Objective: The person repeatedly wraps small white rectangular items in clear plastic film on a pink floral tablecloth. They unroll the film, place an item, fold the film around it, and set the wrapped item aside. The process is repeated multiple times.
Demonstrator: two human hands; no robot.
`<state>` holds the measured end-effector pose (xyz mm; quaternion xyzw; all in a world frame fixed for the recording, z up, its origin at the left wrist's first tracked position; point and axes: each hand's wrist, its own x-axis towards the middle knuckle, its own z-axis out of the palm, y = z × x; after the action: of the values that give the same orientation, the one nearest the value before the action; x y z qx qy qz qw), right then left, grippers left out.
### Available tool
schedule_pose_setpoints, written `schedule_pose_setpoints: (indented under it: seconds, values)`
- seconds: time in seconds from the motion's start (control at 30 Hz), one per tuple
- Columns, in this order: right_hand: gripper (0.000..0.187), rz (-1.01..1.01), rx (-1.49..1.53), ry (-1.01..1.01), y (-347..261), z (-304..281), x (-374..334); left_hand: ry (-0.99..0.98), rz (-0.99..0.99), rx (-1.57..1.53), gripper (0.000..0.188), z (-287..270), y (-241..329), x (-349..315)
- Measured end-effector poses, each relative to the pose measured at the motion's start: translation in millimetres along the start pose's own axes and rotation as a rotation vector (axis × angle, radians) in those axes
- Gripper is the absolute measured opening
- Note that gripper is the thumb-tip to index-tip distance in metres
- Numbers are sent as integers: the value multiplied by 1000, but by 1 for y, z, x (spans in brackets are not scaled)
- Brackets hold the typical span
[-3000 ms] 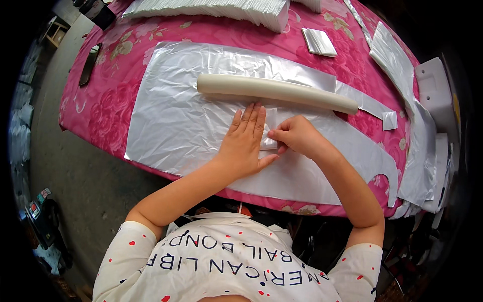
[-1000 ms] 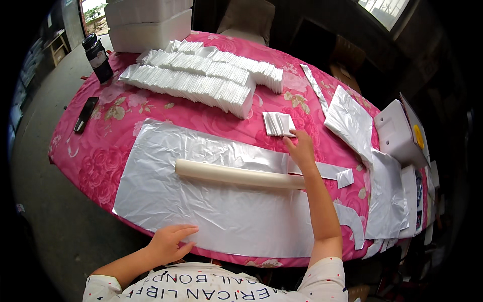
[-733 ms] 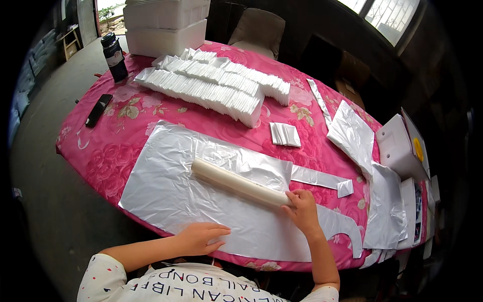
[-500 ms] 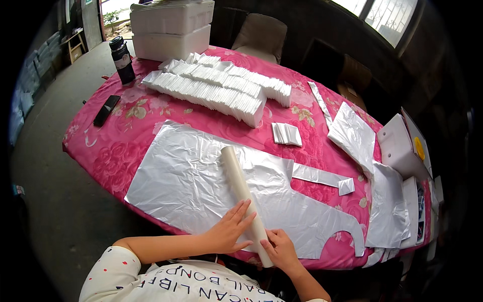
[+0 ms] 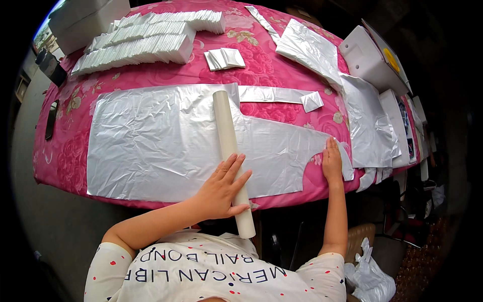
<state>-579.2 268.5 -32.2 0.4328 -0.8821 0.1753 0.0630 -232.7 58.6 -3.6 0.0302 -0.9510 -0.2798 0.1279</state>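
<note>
Fingers [image 5: 234, 167] of the left hand [image 5: 216, 195], slightly spread, lie over the pale roll [image 5: 225, 126] crossing the silvery sheet [image 5: 146, 141] on pink cloth [image 5: 151, 76]; right hand [image 5: 332, 165], fingers straight, together, at the sheet's strap [image 5: 346, 162].

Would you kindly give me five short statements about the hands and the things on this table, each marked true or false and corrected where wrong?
1. The left hand rests on the cream rod. True.
2. The right hand is holding the dark phone. False: the right hand is at the curved strip of the silvery sheet; the dark phone lies near the table's left edge.
3. The rod lies across the silvery sheet, its near end reaching past the table's edge. True.
4. The tablecloth is plain blue. False: the tablecloth is pink with flowers.
5. A small folded bundle lies apart from the long white rows. True.
</note>
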Motion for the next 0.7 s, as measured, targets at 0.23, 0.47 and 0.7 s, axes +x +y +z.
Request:
schedule_pose_setpoints:
  seconds: [0.23,0.47,0.7]
  values:
    - [21,93,-21,212,25,-13,-4,-58,25,54,72,-4,-2,5]
    - [15,141,70,201,-52,-35,1,-14,96,25,72,-1,-11,2]
    - [12,66,1027,-335,-249,-33,-22,99,-435,-1166,53,-10,-12,15]
